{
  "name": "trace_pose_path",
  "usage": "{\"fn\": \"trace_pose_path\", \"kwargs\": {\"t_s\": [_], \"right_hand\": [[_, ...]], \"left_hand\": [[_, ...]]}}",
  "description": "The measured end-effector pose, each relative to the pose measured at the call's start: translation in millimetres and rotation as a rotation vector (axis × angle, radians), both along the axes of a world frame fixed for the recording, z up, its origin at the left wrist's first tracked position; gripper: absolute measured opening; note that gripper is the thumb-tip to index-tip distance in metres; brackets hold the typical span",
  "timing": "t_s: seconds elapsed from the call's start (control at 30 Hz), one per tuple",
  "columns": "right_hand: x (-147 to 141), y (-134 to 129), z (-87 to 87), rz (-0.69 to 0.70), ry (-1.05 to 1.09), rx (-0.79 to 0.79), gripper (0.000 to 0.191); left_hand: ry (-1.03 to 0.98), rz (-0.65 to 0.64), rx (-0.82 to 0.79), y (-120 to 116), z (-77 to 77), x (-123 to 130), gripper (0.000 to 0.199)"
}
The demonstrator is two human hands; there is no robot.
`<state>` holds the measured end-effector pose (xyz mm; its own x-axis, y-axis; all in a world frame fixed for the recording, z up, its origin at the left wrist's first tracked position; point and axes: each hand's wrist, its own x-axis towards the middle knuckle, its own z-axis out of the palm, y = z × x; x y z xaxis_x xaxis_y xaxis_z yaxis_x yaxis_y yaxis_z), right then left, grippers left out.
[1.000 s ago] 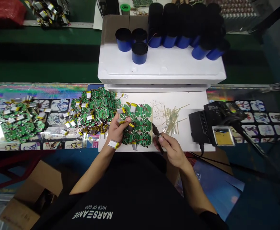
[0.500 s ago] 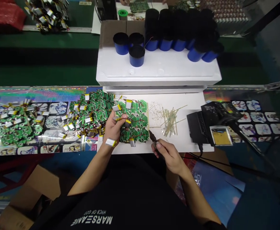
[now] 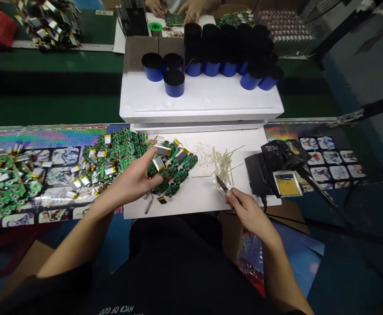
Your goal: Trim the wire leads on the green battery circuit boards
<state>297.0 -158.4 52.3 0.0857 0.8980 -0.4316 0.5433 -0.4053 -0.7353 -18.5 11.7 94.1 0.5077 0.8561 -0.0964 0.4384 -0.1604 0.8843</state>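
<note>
My left hand is at the left side of a panel of joined green circuit boards, thumb and forefinger curved around its edge. Its other fingers are hidden. The panel sits tilted, with silver battery cells wired to it and some hanging at its front edge. In my right hand is a dark hand tool that looks like pliers. The tool's tip points at a heap of thin pale strips on the white work surface. Left of the panel lies a pile of similar boards.
A second board pile lies far left. Behind the work surface, a white foam box bears several blue cups. A black soldering station with a yellow sponge tray stands right. Across the bench, another person's hands handle a board.
The panel has gone from lying flat to tilted, and my left hand's thumb and forefinger have spread. My right hand has moved right, bringing the tool from the panel's edge to the strips.
</note>
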Motion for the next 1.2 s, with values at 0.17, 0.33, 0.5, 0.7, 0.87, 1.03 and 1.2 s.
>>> {"fn": "trace_pose_path", "kwargs": {"t_s": [0.17, 0.33, 0.5, 0.7, 0.87, 1.03, 1.2], "right_hand": [[13, -11, 12.5, 0.053, -0.260, -0.095, 0.040], [15, -22, 14.8, 0.069, -0.148, -0.205, 0.040], [13, -24, 10.6, -0.036, 0.062, -0.178, 0.049], [12, -12, 3.9, -0.085, 0.137, -0.130, 0.054], [11, -3, 4.9, -0.102, 0.172, -0.084, 0.057], [8, 3, 9.7, -0.069, 0.158, 0.045, 0.053], [-10, 13, 10.5, 0.011, 0.231, 0.231, 0.043]], "left_hand": [[0.288, -0.376, 0.379, -1, 22.6, 9, 0.038], [0.256, -0.443, 0.514, -12, 5.7, 14, 0.034], [0.313, -0.528, 0.590, -10, -20.7, -7, 0.034], [0.433, -0.611, 0.587, -10, -28.2, -23, 0.042], [0.138, -0.470, 0.445, -1, -13.8, -28, 0.036], [-0.141, -0.160, 0.422, 3, 6.7, -19, 0.017], [-0.169, -0.089, 0.304, 8, 10.5, 3, 0.015]]}}
